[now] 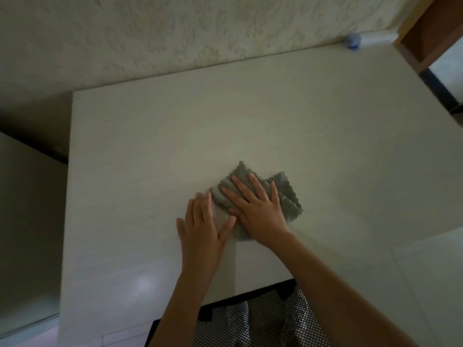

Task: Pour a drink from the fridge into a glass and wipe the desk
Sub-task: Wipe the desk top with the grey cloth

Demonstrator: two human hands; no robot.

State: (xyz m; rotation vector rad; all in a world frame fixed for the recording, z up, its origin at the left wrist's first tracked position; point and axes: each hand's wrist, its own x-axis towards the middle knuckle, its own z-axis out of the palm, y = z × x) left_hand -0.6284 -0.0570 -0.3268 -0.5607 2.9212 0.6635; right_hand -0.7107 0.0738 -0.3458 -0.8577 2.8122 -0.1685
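The fingers (pixel 253 182) of the right hand (pixel 260 209) lie straight and spread, pressing flat on one grey-green cloth (pixel 288 196) a little right of the frame's centre. The left hand (pixel 203 226) lies flat just beside it, fingers straight and released, its thumb touching the cloth's lower left edge; whether its fingertips also rest on the cloth is hard to tell. Neither hand grasps anything.

The right hand hides the middle of the cloth, so its full outline cannot be made out. What shows is rumpled, with a scalloped edge, and its long axis runs from upper left to lower right.

The cloth lies on one pale tabletop (pixel 150 146), which fills most of the frame; its right side is cut off by the frame edge. At the upper right, against the textured wall (pixel 125 33), sits one small blue-and-white object (pixel 353 41), too blurred to identify. At the bottom edge a dark mesh chair back (pixel 250 321) shows between the forearms, cut off below.
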